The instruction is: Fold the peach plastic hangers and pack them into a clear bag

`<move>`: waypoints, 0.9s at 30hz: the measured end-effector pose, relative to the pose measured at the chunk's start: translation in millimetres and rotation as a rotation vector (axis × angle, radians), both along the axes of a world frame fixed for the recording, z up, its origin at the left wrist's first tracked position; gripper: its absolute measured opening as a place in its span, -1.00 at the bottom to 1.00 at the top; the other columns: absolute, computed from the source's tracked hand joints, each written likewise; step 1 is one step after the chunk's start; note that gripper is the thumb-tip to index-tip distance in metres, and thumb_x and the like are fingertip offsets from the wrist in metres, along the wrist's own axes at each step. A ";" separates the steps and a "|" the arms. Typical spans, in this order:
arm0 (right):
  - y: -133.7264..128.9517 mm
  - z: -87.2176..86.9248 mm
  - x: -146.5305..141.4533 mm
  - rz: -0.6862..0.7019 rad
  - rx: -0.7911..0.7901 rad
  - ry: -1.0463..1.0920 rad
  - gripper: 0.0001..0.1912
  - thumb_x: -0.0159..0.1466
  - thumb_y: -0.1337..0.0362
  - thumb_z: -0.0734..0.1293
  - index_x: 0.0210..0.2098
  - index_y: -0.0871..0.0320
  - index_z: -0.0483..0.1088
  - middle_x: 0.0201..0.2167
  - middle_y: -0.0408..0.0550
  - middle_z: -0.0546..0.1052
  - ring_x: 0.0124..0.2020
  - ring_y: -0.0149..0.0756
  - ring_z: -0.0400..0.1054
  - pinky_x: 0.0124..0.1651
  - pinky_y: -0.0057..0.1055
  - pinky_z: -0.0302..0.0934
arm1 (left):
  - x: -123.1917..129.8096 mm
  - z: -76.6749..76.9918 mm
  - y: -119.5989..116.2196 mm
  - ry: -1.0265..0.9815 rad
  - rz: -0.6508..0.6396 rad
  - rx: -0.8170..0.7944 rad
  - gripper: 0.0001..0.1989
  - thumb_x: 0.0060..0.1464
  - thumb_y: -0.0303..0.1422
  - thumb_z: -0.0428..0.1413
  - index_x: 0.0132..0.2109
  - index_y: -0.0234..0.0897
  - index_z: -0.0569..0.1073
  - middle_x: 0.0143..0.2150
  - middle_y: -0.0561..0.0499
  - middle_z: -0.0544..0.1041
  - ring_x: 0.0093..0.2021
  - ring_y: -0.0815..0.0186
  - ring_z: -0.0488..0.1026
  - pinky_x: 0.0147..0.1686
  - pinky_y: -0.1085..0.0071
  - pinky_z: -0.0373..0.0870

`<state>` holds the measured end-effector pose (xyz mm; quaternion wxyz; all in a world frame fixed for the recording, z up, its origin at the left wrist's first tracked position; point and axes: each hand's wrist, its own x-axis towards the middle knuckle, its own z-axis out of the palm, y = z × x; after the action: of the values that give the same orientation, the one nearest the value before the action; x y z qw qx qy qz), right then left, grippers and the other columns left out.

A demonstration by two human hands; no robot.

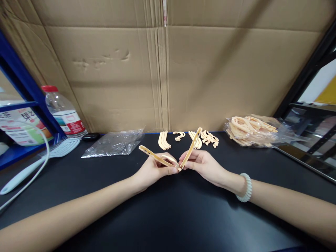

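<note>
My left hand [153, 172] is closed on a curved cream plastic strip [150, 152] with slots near its far end. A second, smaller curved cream piece [170, 158] shows by its fingers; I cannot tell whether it is attached. My right hand [204, 163] pinches another long cream strip [194, 142], which leans up to the right. The lower ends of both long strips meet between my fingertips in a V, around a small cream knob [180, 169]. Whether they are joined there is hidden by the fingers.
Behind my hands lie curved strips [164, 140], small hooked pieces [179, 135] and a cluster of small parts [211, 138]. A bag of cream parts [249, 130] is at right, a clear bag [112, 143], hairbrush [64, 147] and bottle [65, 113] at left. Cardboard [236, 77] walls the back.
</note>
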<state>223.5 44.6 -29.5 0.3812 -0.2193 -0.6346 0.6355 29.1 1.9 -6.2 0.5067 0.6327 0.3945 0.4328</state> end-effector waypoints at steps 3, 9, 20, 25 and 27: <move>-1.1 1.9 0.1 0.002 0.003 -0.008 -0.84 0.12 0.28 0.45 -0.29 0.16 0.48 -0.36 -0.12 0.57 -0.30 -0.36 0.45 -0.11 -0.34 0.31 | 0.2 0.6 -0.8 0.006 0.008 0.013 -0.89 -0.13 -0.39 0.32 -0.41 -0.30 0.55 -0.43 0.03 0.56 -0.37 0.31 0.47 -0.26 0.38 0.39; -4.5 7.4 -2.1 -0.020 0.024 -0.038 -0.84 0.09 0.26 0.47 -0.35 0.17 0.50 -0.39 -0.12 0.57 -0.33 -0.35 0.45 -0.09 -0.31 0.33 | 0.5 -1.2 -2.4 -0.020 0.031 0.015 -0.90 -0.14 -0.41 0.32 -0.43 -0.29 0.55 -0.44 0.04 0.56 -0.37 0.29 0.48 -0.25 0.35 0.40; -5.6 6.1 -1.2 -0.062 0.107 -0.024 -0.80 0.05 0.23 0.50 -0.32 0.15 0.54 -0.34 -0.06 0.62 -0.27 -0.23 0.53 -0.06 -0.20 0.39 | 0.0 -5.0 -1.7 -0.084 0.110 0.050 -0.88 -0.16 -0.43 0.32 -0.46 -0.29 0.51 -0.43 0.09 0.50 -0.39 0.34 0.44 -0.29 0.38 0.37; -5.7 4.5 -0.4 -0.064 0.137 -0.032 -0.80 0.07 0.23 0.49 -0.29 0.13 0.55 -0.33 -0.06 0.63 -0.25 -0.21 0.53 -0.05 -0.19 0.40 | 0.2 -5.0 -1.9 -0.091 0.114 0.044 -0.87 -0.17 -0.41 0.33 -0.47 -0.30 0.51 -0.42 0.09 0.49 -0.39 0.36 0.44 -0.29 0.40 0.38; -6.2 4.7 -0.8 -0.077 0.144 -0.032 -0.80 0.07 0.23 0.49 -0.30 0.13 0.55 -0.33 -0.06 0.63 -0.25 -0.21 0.53 -0.05 -0.20 0.40 | 0.3 -5.1 -1.9 -0.091 0.117 0.034 -0.85 -0.17 -0.39 0.33 -0.46 -0.31 0.51 -0.43 0.08 0.50 -0.39 0.35 0.44 -0.28 0.40 0.39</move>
<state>222.7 38.4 -24.8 0.4099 -0.2259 -0.6758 0.5695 29.4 -0.1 -11.3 0.4872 0.5968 0.3997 0.4966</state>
